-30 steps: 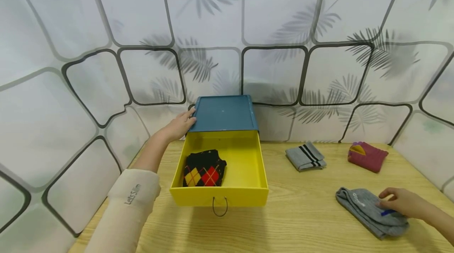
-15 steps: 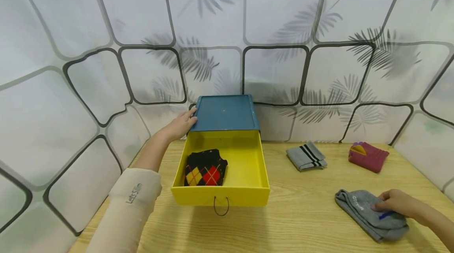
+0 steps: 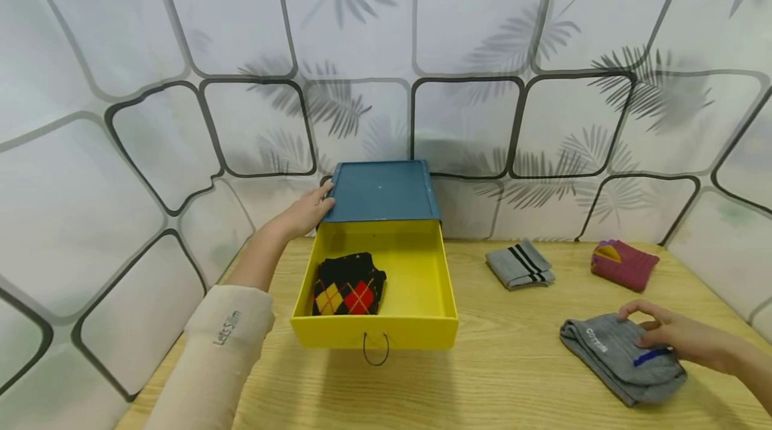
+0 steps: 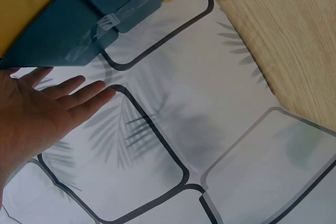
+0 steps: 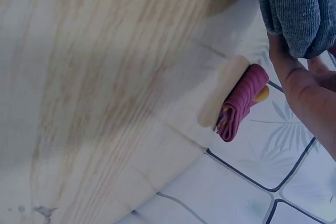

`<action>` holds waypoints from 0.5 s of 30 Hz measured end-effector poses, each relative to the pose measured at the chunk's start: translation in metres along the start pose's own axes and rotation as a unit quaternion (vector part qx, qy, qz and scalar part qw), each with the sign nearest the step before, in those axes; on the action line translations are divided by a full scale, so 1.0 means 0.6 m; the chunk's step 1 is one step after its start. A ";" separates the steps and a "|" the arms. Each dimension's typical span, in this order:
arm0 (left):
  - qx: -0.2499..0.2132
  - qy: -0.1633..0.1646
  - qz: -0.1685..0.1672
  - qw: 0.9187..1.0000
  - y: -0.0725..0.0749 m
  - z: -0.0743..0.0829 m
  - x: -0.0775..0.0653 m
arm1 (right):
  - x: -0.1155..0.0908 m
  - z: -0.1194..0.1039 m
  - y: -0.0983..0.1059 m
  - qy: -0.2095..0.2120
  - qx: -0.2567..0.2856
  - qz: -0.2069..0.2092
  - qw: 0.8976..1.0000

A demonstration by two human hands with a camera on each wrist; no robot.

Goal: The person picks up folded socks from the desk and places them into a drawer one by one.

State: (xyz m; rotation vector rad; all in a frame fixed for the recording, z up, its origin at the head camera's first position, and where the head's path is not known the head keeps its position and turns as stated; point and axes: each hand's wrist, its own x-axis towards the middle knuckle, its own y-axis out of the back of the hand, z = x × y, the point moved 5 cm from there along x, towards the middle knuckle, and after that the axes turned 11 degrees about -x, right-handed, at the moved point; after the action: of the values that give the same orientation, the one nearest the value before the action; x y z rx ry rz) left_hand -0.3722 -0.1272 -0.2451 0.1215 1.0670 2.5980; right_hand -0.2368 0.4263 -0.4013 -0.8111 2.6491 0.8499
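A yellow drawer (image 3: 422, 282) stands pulled out of a blue box (image 3: 382, 192) on a wooden table (image 3: 500, 370), with a thin loop handle (image 3: 376, 349) on its front. To the right of the drawer, toward the near edge of the view, a person's right hand (image 3: 681, 337) pinches a folded grey sock (image 3: 612, 360) marked with white lettering, thumb on one side and fingers on the other; whether the sock touches the table is hard to tell. The left hand (image 3: 304, 214), behind and left of the drawer, grasps nothing, its extended fingers against the box's side. Inside the drawer, on the left, lies a black argyle sock (image 3: 346, 286). Right of the drawer, beyond the grey sock, lie a striped cloth (image 3: 520, 266) and, farther right, a maroon bundle (image 3: 624, 266).
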 end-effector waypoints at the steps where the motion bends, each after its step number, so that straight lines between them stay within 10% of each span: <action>1: -0.001 0.001 0.000 1.000 0.000 0.000 0.000 | 0.000 -0.003 0.001 -0.001 -0.006 -0.004 1.000; 15: -0.007 -0.002 0.001 1.000 -0.002 0.002 -0.002 | 0.009 -0.070 0.009 -0.008 -0.066 0.022 0.998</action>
State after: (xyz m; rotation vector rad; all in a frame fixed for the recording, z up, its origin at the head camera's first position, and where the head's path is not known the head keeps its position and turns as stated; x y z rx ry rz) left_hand -0.3704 -0.1262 -0.2448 0.1247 1.0479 2.6045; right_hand -0.2470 0.4025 -0.3669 -0.7753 2.6285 1.0464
